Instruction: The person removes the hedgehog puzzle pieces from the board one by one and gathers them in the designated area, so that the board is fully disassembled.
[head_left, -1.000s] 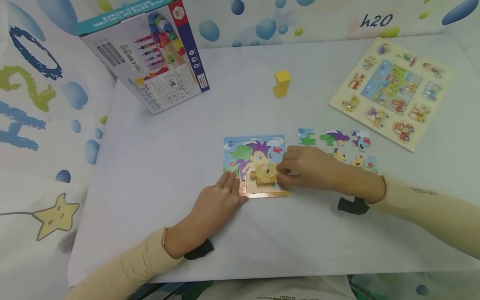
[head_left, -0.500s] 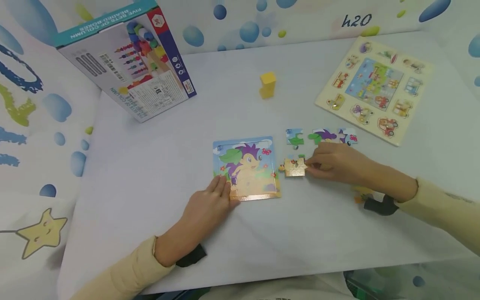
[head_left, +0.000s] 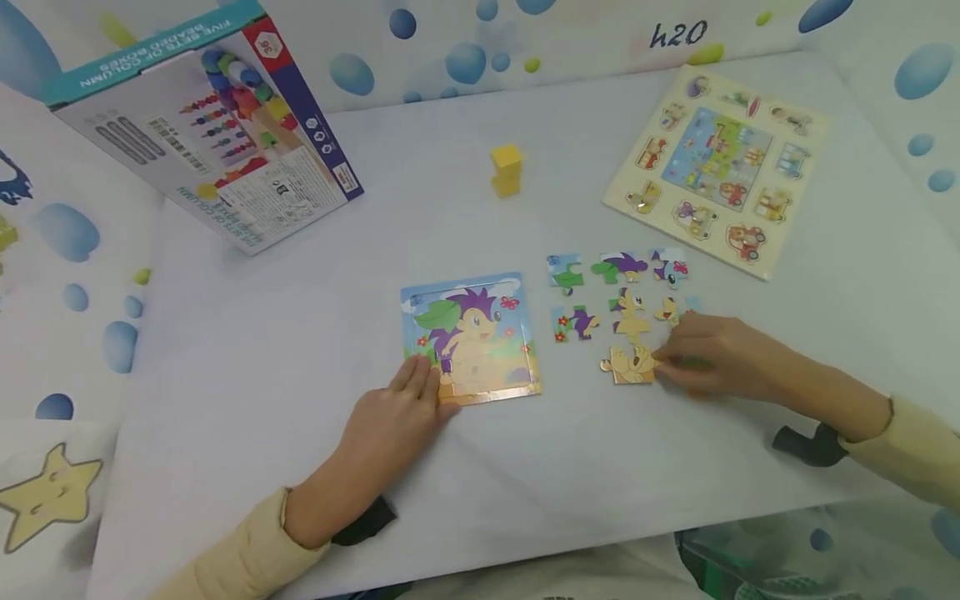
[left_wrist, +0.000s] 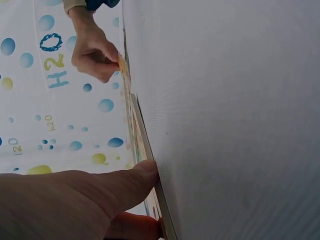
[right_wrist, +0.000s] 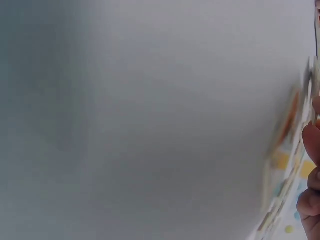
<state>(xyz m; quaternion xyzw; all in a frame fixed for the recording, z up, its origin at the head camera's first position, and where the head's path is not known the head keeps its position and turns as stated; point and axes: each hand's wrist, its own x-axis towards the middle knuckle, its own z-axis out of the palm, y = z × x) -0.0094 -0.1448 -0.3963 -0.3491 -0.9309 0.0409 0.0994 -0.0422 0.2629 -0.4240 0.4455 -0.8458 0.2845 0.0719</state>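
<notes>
A square jigsaw tray (head_left: 480, 358) printed with a purple-haired hedgehog lies near the middle of the table. The straight fingers of my left hand (head_left: 392, 421) rest on its lower left corner, the thumb against its front edge. In the left wrist view the thumb of this left hand (left_wrist: 112, 192) touches the tray's edge (left_wrist: 145, 137). To the right, my right hand (head_left: 723, 358) pinches a tan puzzle piece (head_left: 630, 367) by its right side, between thumb and fingers. Behind it are loose puzzle pieces (head_left: 577, 323) in rows; the hand covers some.
A yellow block shape (head_left: 507, 171) stands further back. At the back right lies a wooden peg puzzle board (head_left: 622, 196), and a tall toy box (head_left: 217, 142) stands at the back left. Black bands show at both wrists.
My right hand has carried the tan piece from over the tray rightward to the loose pieces. The left hand stays on the tray corner. The head view has shifted right.
</notes>
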